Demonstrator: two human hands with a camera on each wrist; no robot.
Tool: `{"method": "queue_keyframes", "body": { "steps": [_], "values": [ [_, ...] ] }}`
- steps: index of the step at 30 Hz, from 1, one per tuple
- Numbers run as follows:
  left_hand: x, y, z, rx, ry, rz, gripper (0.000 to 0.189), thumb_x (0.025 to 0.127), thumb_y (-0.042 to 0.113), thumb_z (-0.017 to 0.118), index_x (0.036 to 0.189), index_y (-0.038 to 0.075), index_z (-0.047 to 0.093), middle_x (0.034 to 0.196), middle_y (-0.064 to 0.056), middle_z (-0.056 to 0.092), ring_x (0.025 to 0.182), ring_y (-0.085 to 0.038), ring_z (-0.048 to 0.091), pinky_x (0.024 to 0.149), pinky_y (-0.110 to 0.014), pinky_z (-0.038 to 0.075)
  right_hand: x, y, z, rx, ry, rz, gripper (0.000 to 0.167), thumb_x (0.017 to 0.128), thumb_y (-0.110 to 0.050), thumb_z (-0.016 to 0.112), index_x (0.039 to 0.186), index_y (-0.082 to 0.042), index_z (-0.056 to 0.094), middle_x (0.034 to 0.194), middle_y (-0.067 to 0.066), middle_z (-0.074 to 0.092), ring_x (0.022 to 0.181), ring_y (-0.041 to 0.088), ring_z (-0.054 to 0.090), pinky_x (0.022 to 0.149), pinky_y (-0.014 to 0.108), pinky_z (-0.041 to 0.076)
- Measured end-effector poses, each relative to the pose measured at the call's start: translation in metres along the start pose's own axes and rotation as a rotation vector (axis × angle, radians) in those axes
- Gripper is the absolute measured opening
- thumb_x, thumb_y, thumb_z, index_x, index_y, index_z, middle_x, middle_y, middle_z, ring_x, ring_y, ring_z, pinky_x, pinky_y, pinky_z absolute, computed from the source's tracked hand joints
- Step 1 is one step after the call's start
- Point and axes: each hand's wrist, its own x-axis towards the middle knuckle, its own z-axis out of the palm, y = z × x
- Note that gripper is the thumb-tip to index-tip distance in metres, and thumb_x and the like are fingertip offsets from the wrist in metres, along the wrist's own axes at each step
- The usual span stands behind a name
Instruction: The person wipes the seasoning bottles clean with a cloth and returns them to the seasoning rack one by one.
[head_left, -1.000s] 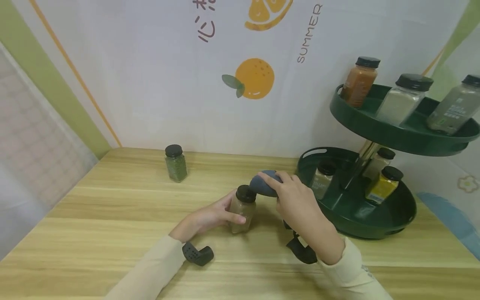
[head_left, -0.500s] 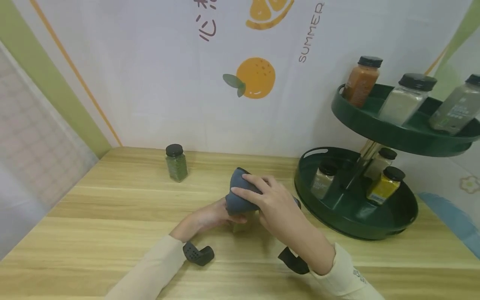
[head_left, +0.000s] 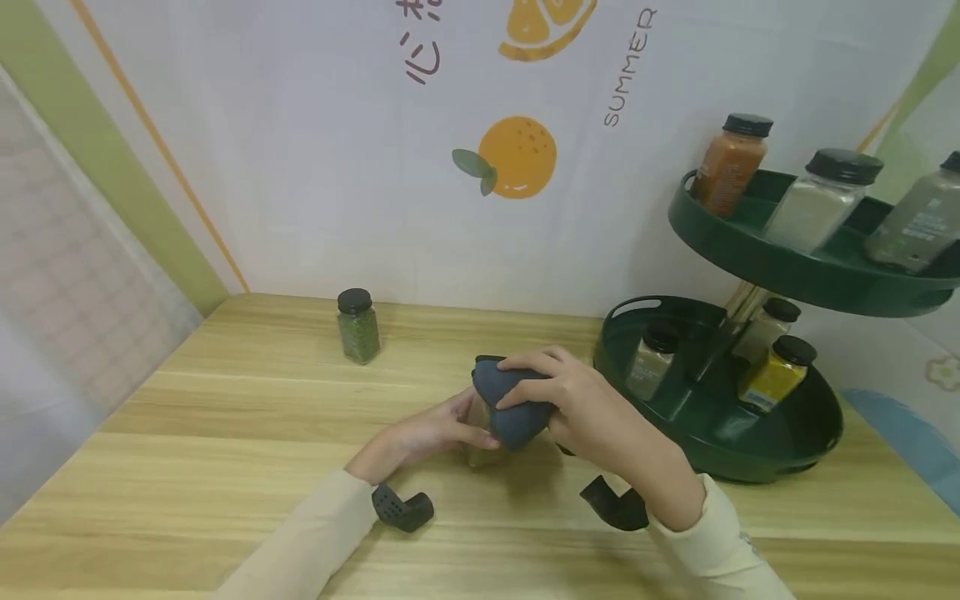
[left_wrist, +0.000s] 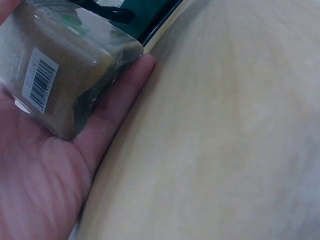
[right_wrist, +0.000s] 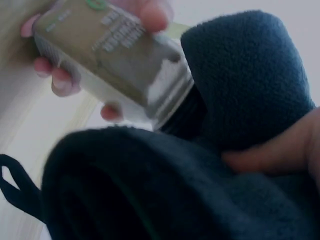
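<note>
From the head, a person at a wooden counter (head_left: 225,467) holds a spice jar (head_left: 480,456) in the left hand (head_left: 442,429), beside a green two-tier rack (head_left: 720,462), as the right hand (head_left: 592,400) grips a blue cloth (head_left: 517,408) over its top. From the left wrist, fingers (left_wrist: 122,87) curl round the powder-filled jar. From the right wrist, the cloth folds against the black lid (right_wrist: 182,115); a hard rub could twist the smooth jar loose and drop it.

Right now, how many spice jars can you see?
8: three jars on the upper tier, three more on the lower tier, a green jar on the table, a brown jar in the left hand. Others may be hidden.
</note>
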Motion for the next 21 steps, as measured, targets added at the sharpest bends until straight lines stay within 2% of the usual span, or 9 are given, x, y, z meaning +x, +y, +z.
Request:
{"method": "queue_keyframes", "body": {
  "steps": [4, 9, 12, 15, 18, 21],
  "values": [
    [0.0, 0.0, 0.001, 0.001, -0.012, 0.003, 0.091, 0.081, 0.015, 0.069, 0.148, 0.03, 0.01, 0.15, -0.004, 0.028, 0.128, -0.019, 0.039, 0.105, -0.042, 0.035, -0.002, 0.006, -0.005, -0.007, -0.003, 0.006, 0.058, 0.064, 0.023, 0.046, 0.091, -0.022, 0.072, 0.125, -0.001, 0.057, 0.115, 0.022, 0.05, 0.084, 0.035, 0.052],
    [-0.003, 0.0, 0.001, 0.029, 0.009, 0.003, 0.091, 0.078, 0.015, 0.07, 0.149, 0.026, 0.014, 0.143, -0.008, 0.036, 0.119, -0.018, 0.043, 0.101, -0.039, 0.039, -0.008, 0.021, -0.006, -0.109, 0.009, 0.114, 0.044, 0.07, 0.018, 0.057, 0.088, -0.019, 0.073, 0.121, 0.002, 0.06, 0.111, 0.027, 0.052, 0.085, 0.042, 0.052],
    [-0.003, -0.001, 0.002, 0.038, 0.017, -0.001, 0.09, 0.078, 0.014, 0.07, 0.149, 0.023, 0.015, 0.141, -0.011, 0.038, 0.12, -0.018, 0.044, 0.101, -0.038, 0.039, -0.01, 0.028, -0.005, -0.17, 0.045, 0.169, 0.047, 0.071, 0.018, 0.056, 0.097, -0.018, 0.072, 0.123, 0.005, 0.059, 0.11, 0.028, 0.053, 0.084, 0.044, 0.051],
    [-0.002, -0.002, 0.003, 0.026, 0.013, -0.005, 0.09, 0.079, 0.013, 0.069, 0.149, 0.025, 0.012, 0.143, -0.011, 0.036, 0.12, -0.018, 0.044, 0.101, -0.038, 0.039, -0.009, 0.025, -0.004, -0.149, 0.136, 0.143, 0.059, 0.069, 0.019, 0.052, 0.109, -0.02, 0.068, 0.128, 0.006, 0.055, 0.115, 0.029, 0.05, 0.086, 0.045, 0.05],
    [-0.001, -0.001, 0.002, 0.03, 0.017, -0.01, 0.091, 0.08, 0.012, 0.067, 0.15, 0.026, 0.01, 0.146, -0.011, 0.033, 0.119, -0.02, 0.045, 0.1, -0.039, 0.039, -0.004, 0.014, -0.001, -0.076, 0.251, 0.053, 0.065, 0.069, 0.021, 0.054, 0.119, -0.021, 0.063, 0.132, 0.007, 0.052, 0.122, 0.029, 0.047, 0.091, 0.046, 0.048],
    [0.0, 0.0, 0.001, 0.049, 0.011, 0.008, 0.089, 0.081, 0.011, 0.065, 0.15, 0.023, 0.009, 0.151, -0.009, 0.024, 0.127, -0.021, 0.036, 0.106, -0.041, 0.033, 0.001, 0.002, 0.007, -0.026, 0.281, -0.026, 0.066, 0.071, 0.02, 0.057, 0.123, -0.021, 0.06, 0.133, 0.008, 0.05, 0.124, 0.029, 0.046, 0.095, 0.046, 0.047]
  ]
}}
